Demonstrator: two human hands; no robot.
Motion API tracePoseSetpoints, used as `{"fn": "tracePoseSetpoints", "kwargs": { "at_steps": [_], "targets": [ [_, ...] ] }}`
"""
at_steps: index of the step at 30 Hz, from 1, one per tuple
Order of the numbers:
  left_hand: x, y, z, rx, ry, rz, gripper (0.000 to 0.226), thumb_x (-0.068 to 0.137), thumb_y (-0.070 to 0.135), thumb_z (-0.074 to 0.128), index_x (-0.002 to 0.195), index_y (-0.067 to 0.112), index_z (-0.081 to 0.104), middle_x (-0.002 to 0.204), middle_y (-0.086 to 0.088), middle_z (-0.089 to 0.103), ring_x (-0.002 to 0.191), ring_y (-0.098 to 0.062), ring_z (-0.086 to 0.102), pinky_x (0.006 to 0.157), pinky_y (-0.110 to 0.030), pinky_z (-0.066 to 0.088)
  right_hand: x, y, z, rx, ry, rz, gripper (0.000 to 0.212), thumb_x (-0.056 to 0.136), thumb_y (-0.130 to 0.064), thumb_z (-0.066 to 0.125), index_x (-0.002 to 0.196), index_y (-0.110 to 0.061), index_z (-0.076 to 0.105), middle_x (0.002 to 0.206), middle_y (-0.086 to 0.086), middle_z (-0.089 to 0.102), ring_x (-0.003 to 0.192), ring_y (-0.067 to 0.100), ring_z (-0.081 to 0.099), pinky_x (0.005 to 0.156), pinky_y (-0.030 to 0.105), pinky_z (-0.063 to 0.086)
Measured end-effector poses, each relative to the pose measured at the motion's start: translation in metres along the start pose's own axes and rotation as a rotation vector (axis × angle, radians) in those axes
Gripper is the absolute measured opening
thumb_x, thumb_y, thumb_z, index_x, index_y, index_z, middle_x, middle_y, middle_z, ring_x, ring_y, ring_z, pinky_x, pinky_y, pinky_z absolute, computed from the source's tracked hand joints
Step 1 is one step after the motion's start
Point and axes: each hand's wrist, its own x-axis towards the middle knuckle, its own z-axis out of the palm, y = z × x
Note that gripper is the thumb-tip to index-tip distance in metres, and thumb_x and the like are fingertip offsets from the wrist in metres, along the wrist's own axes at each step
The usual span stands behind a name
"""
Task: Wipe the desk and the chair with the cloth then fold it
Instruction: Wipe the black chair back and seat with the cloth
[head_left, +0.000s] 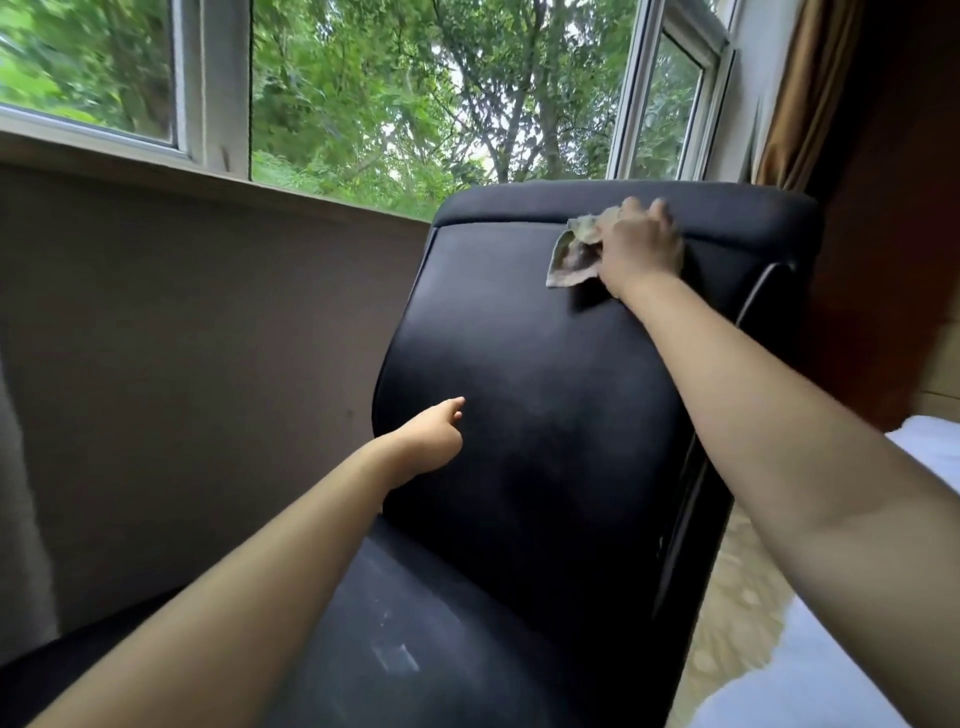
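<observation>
Head view, chair-wiping stage. The black chair (545, 415) stands in front of the window (415, 104), its backrest facing the viewer. The right hand (641, 247) is closed over the bunched cloth (574, 254) and presses it flat against the upper right of the backrest, just below the seam of the headrest pad (571, 202). A loose corner of the cloth hangs out to the left of the palm. Bunching the fabric under the palm probably gives firm contact for a stroke across the padding. The left hand (428, 439) rests at the backrest's left edge with one digit extended over the front. Its other fingers are hidden, so its grip cannot be told; its placement suggests bracing the chair against the wiping pressure. The seat (415, 623), nearer the viewer, shows pale marks and likely needs wiping. The desk is out of view, and the cloth is not yet folded.
</observation>
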Motion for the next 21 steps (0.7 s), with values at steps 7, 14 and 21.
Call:
{"fn": "tracePoseSetpoints", "kwargs": {
  "at_steps": [7,14,21],
  "targets": [
    [-0.008,-0.017,0.0,-0.06,0.089,-0.084,0.062,0.09,-0.007,0.029,0.149,0.012,0.021,0.149,-0.01,0.035,0.134,-0.024,0.039,0.105,-0.033,0.035,-0.19,-0.038,0.117,-0.278,-0.488,-1.013,0.029,0.038,-0.043,0.084,0.046,-0.023,0.063,0.052,-0.01,0.053,0.055,0.013,0.055,0.047,0.018,0.03],
    [0.007,-0.012,-0.023,-0.061,0.1,-0.044,0.065,0.088,-0.008,0.028,0.148,0.017,0.025,0.147,-0.005,0.038,0.13,-0.023,0.042,0.1,-0.033,0.04,-0.043,-0.049,0.078,-0.311,0.011,-0.715,0.028,0.086,-0.012,0.041,0.099,-0.012,0.066,0.094,0.01,0.062,0.087,0.031,0.058,0.067,0.034,0.049],
    [0.035,-0.018,0.01,-0.06,0.068,-0.013,0.064,0.086,-0.009,0.03,0.146,0.013,0.03,0.145,-0.003,0.04,0.128,-0.024,0.044,0.095,-0.029,0.041,-0.012,-0.089,0.102,-0.195,-0.085,-0.506,0.031,0.092,-0.009,0.04,0.118,-0.009,0.055,0.117,0.012,0.052,0.111,0.036,0.044,0.086,0.04,0.039]
  ]
}}
